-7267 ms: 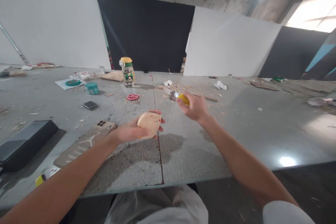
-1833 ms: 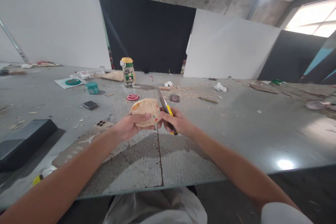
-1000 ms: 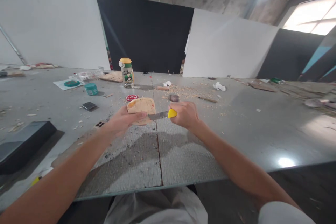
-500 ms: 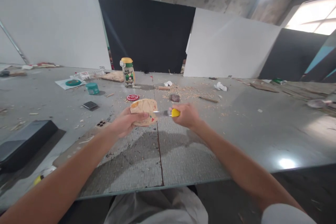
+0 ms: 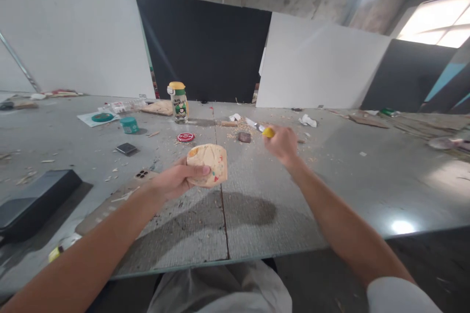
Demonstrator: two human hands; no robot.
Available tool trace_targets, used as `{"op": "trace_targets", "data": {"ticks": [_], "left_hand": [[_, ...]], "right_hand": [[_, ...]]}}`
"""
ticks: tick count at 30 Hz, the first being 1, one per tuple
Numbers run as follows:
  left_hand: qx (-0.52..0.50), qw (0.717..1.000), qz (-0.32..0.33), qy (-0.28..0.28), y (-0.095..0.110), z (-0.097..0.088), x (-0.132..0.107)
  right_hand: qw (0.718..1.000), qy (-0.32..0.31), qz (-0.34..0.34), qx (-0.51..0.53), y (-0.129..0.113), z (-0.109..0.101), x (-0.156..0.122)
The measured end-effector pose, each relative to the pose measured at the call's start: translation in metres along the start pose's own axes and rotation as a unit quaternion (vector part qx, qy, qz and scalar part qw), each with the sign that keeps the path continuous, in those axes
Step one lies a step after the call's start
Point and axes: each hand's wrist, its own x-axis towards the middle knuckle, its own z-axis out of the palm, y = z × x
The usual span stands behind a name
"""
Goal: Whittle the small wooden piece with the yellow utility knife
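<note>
My left hand (image 5: 175,179) is closed around a pale rounded wooden block (image 5: 208,163) with small red and green marks, held above the grey table (image 5: 257,195). My right hand (image 5: 282,143) is stretched out farther over the table, closed on a yellow-handled knife (image 5: 261,128) whose blade points up and to the left. The knife is well clear of the block. Wood shavings (image 5: 257,129) lie on the table under the right hand.
A green-and-yellow bottle (image 5: 178,101), a teal jar (image 5: 129,124), a red round lid (image 5: 185,137), a phone (image 5: 146,174) and a dark case (image 5: 33,198) sit to the left. A small dark block (image 5: 244,137) and crumpled paper (image 5: 307,120) lie beyond. White and black panels stand behind.
The right hand has pulled the knife away from the block, up and to the right over the shavings. The left hand has turned the block and lowered it slightly.
</note>
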Motion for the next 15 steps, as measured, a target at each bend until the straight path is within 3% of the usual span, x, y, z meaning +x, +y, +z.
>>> {"op": "trace_targets", "data": {"ticks": [2,4,6,10,15], "left_hand": [[-0.006,1.000,-0.011,0.018,0.000,0.003,0.000],[0.000,0.998,-0.011,0.057,0.000,0.004,0.001],[0.015,0.996,-0.002,0.088,0.002,0.004,0.003],[0.045,0.994,0.008,0.095,0.004,0.001,0.006],[0.062,0.992,0.003,0.109,0.003,-0.002,0.007]], "right_hand": [[1.000,0.007,0.015,-0.011,0.013,0.001,0.003],[0.999,-0.005,-0.033,0.010,0.012,0.004,-0.001],[0.993,-0.026,-0.107,0.047,0.000,0.008,-0.010],[0.967,-0.088,-0.223,0.088,-0.032,0.011,-0.030],[0.960,-0.136,-0.234,0.067,-0.051,0.004,-0.041]]}}
